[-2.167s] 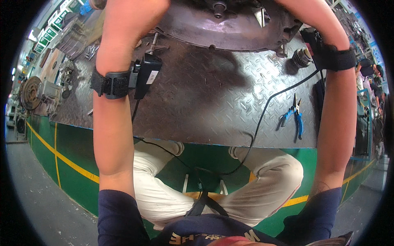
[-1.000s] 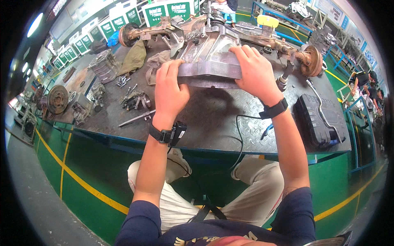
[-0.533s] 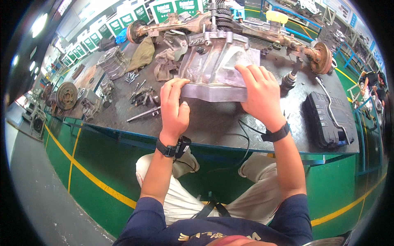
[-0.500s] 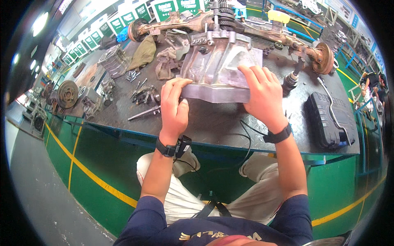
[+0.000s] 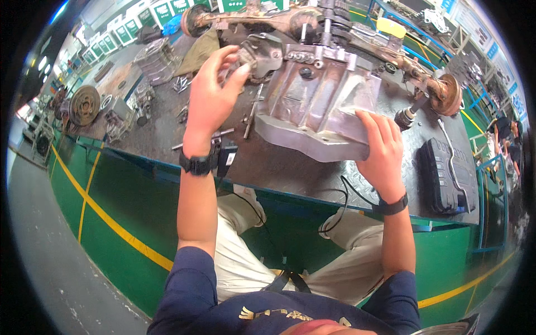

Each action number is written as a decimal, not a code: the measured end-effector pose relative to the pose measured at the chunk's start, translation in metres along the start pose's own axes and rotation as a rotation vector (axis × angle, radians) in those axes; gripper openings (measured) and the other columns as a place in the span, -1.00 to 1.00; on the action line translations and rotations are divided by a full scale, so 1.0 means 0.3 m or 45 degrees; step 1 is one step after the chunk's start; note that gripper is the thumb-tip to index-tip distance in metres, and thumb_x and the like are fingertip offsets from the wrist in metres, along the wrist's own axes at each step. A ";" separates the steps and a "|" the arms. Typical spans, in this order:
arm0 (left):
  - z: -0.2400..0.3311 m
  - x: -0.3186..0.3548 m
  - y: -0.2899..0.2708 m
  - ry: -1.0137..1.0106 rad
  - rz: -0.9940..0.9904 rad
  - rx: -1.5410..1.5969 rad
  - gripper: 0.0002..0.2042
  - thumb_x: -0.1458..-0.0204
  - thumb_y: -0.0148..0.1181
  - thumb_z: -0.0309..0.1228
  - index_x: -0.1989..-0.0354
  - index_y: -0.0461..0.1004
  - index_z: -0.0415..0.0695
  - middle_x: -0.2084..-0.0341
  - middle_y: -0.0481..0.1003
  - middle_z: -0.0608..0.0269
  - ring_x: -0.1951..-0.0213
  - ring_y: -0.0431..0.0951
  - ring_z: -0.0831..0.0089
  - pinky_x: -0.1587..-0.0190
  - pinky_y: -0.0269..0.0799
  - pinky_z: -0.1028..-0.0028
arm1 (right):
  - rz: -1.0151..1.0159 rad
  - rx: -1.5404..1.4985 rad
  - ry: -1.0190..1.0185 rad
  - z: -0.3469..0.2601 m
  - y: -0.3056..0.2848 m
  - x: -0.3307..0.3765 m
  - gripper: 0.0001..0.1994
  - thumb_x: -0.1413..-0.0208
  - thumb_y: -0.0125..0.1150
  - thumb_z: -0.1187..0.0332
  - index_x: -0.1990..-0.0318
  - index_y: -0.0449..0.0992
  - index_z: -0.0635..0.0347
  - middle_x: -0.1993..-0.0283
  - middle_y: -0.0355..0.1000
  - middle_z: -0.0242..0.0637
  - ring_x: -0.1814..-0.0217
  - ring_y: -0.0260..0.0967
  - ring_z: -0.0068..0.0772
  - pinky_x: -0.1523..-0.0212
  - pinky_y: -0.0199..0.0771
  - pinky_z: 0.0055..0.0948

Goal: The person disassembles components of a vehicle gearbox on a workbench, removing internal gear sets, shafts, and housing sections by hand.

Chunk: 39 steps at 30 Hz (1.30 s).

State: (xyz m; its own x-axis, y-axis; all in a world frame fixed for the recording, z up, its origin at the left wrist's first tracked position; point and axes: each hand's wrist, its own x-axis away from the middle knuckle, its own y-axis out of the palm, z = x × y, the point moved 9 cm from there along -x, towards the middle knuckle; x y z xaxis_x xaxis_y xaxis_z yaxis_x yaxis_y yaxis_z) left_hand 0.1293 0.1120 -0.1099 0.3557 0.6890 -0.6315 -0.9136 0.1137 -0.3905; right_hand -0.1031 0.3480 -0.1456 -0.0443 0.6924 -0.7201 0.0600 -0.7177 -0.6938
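A large silver-grey gearbox housing lies ribbed side up on the workbench in front of me. My right hand grips its near right edge, fingers over the top and the thumb hidden. My left hand is raised left of the housing, thumb and fingers apart and curved. Just beyond its fingertips is a grey metal cover-like part; whether they touch it, I cannot tell. A slim metal rod lies between my left hand and the housing.
Behind the housing stand a gear shaft and a rusty axle. On the right are a black tool case, a bent metal bar and a splined shaft. More castings and a brake drum sit left.
My left hand has let go of the housing's near left edge and moved up and left toward the grey part. The right hand stays on the housing. The whole view has shifted slightly.
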 end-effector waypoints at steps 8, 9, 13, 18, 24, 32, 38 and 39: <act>-0.009 -0.030 0.025 0.377 0.027 -0.167 -0.49 -0.33 0.28 -0.05 -0.30 0.52 -0.13 -0.20 0.56 0.05 -0.24 0.54 0.16 -0.34 0.37 0.22 | -0.046 0.031 -0.054 -0.025 0.018 0.116 -0.18 0.42 0.34 0.62 -0.25 0.54 0.17 -0.11 0.51 -0.18 -0.17 0.43 0.01 -0.41 0.37 0.08; 0.012 -0.034 0.046 0.535 0.043 -0.257 -0.52 -0.41 0.14 -0.02 -0.25 0.55 -0.16 -0.16 0.58 0.02 -0.23 0.54 0.09 -0.35 0.34 0.25 | -0.045 0.042 -0.072 -0.017 0.023 0.136 -0.22 0.38 0.32 0.59 -0.24 0.57 0.18 -0.10 0.51 -0.18 -0.16 0.44 -0.02 -0.41 0.37 0.09; 0.031 -0.002 0.114 0.570 -0.085 0.029 -0.43 -0.48 -0.11 0.07 -0.07 0.65 -0.21 0.01 0.67 0.01 -0.15 0.59 0.10 -0.26 0.40 0.24 | -0.087 0.060 -0.142 -0.030 0.026 0.173 -0.27 0.31 0.30 0.53 -0.24 0.58 0.17 -0.09 0.52 -0.21 -0.12 0.45 -0.07 -0.40 0.37 0.10; 0.052 0.053 0.142 0.651 -0.047 0.004 -0.50 -0.43 0.05 -0.03 0.17 0.71 -0.26 0.26 0.69 0.04 0.20 0.68 0.11 0.08 0.53 0.28 | -0.125 0.071 -0.188 -0.092 0.052 0.220 -0.37 0.13 0.28 0.49 -0.24 0.60 0.13 -0.08 0.53 -0.28 -0.06 0.47 -0.20 -0.37 0.38 0.04; 0.076 0.086 0.164 0.606 0.207 -0.156 -0.82 -0.16 0.14 -0.49 0.39 0.64 -0.29 0.46 0.63 0.07 0.40 0.64 0.18 0.28 0.52 0.31 | -0.144 0.107 -0.182 -0.104 0.079 0.310 -0.45 -0.03 0.25 0.48 -0.27 0.58 0.10 -0.06 0.53 -0.32 -0.01 0.47 -0.26 -0.35 0.38 0.01; 0.070 0.086 0.156 0.538 0.389 -0.140 -0.77 -0.15 0.04 -0.48 0.46 0.61 -0.26 0.57 0.58 0.08 0.48 0.61 0.19 0.35 0.47 0.33 | -0.181 0.061 -0.158 -0.115 0.073 0.312 -0.43 -0.03 0.26 0.48 -0.28 0.57 0.08 -0.06 0.53 -0.34 -0.06 0.49 -0.28 -0.37 0.35 0.03; 0.083 0.060 0.166 0.554 0.423 -0.183 -0.69 -0.23 0.01 -0.41 0.46 0.64 -0.24 0.57 0.61 0.12 0.49 0.62 0.29 0.35 0.46 0.36 | -0.133 0.030 -0.158 -0.083 0.064 0.300 -0.50 -0.04 0.29 0.42 -0.21 0.64 0.00 -0.06 0.53 -0.37 -0.13 0.48 -0.24 -0.35 0.38 -0.06; 0.077 0.059 0.163 0.522 0.425 -0.191 -0.68 -0.24 0.00 -0.40 0.45 0.65 -0.24 0.56 0.63 0.13 0.48 0.63 0.31 0.34 0.47 0.37 | -0.126 0.013 -0.154 -0.086 0.055 0.290 -0.49 -0.04 0.29 0.42 -0.22 0.63 0.00 -0.06 0.53 -0.37 -0.14 0.48 -0.25 -0.35 0.38 -0.06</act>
State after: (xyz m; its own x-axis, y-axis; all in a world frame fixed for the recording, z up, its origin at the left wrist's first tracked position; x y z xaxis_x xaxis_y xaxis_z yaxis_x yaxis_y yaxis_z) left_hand 0.0864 0.1463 -0.1249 0.1267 0.3313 -0.9350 -0.9625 -0.1868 -0.1966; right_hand -0.0803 0.3982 -0.2194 -0.1697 0.7463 -0.6437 0.0394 -0.6475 -0.7611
